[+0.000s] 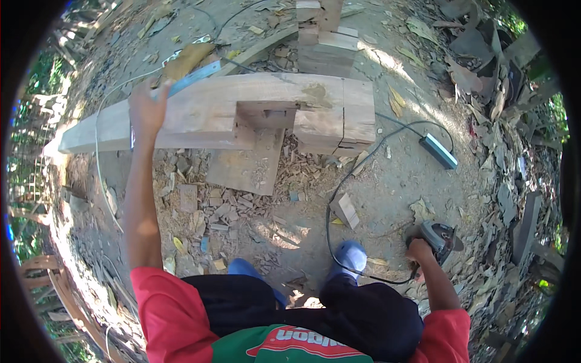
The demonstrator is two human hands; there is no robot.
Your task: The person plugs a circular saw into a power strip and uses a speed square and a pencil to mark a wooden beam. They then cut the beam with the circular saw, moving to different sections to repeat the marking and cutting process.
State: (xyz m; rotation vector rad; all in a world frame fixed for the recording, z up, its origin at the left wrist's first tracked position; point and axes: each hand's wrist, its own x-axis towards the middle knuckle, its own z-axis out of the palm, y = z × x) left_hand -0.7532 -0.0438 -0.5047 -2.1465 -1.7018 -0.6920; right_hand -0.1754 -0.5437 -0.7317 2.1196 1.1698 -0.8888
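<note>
My left hand [147,112] is at the left part of a thick squared timber [206,112], its fingers closed on the near end of a bluish metal carpenter's square [192,77]. The square's long strip slants across the beam's top edge. A rectangular notch [266,115] is cut into the beam right of its middle, and a dark line crosses near its right end. Low at the right, my right hand [419,249] grips a dark handheld circular saw [437,237] by its handle, close to the ground and apart from the beam.
The saw's black cord [330,233] loops by my blue boot [350,257] toward a power strip [439,151]. Wood chips and offcuts [227,212] litter the ground below the beam. A wooden wedge block [345,210] lies before me. Stacked timber [327,51] stands behind; scraps lie along the right.
</note>
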